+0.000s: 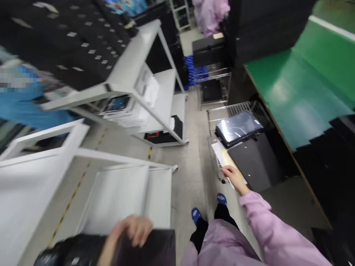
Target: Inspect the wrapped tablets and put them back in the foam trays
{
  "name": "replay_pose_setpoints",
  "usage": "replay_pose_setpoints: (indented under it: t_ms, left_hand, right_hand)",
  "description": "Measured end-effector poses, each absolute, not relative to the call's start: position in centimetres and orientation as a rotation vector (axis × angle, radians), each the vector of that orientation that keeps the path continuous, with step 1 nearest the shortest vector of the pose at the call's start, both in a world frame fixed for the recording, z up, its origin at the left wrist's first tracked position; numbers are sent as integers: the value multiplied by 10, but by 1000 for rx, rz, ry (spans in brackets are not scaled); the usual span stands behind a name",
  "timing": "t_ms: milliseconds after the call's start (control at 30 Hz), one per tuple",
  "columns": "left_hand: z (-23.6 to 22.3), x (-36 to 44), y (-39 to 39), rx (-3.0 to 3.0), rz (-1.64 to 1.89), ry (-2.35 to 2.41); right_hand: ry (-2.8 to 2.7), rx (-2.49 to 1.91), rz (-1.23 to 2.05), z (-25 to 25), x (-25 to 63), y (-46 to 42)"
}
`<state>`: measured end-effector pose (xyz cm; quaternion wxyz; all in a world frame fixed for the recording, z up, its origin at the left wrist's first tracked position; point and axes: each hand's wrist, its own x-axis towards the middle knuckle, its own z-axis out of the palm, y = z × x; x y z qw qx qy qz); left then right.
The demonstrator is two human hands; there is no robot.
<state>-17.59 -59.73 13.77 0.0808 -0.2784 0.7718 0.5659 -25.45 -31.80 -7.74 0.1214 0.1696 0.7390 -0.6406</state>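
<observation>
My right hand (234, 177), in a pink sleeve, reaches to the cart on the right. Its fingers pinch the edge of a white and yellowish paper (221, 152). This paper lies beside a flat black box (249, 159) and a black case (240, 127) in shiny clear plastic. At the bottom left, my left hand (134, 229) is blurred by motion. Its fingers curl over the top of a black box (155, 247), whose lower part is cut off by the frame.
White shelf carts (122, 162) stand to the left, one bearing stacked papers (133, 114). A green-topped table (299, 99) runs along the right. Further back are a metal cart (213, 75) with black boxes and a person in pink (210, 14). A person in blue (33, 111) is at the far left.
</observation>
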Motion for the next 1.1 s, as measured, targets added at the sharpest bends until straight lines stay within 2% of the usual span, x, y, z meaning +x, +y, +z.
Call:
replay_pose_setpoints:
  t_ms: [133, 233, 333, 433, 600, 933, 1100]
  left_hand:
    - [146, -194, -551, -666, 2017, 2069]
    - [155, -206, -519, -573, 1977, 2367]
    - [163, -202, -495, -460, 1954, 2538]
    - [168, -191, -481, -358, 2021, 2544]
    - [170, -178, -469, -225, 2125, 2528]
    - [170, -167, -465, -136, 2285, 2369]
    - [172, -166, -463, -106, 2264, 2392]
  right_hand:
    - [1987, 130, -2111, 30, -240, -333]
    - [1794, -181, -2399, 108, -216, -336]
    - [1855, -463, -2496, 156, -183, -338]
    - [2067, -608, -2504, 168, -156, -345]
    - [2305, -794, -2355, 159, -140, -353]
    - [2326, -907, -2340, 157, -133, -350]
    - [2691, -981, -2014, 164, -136, -341]
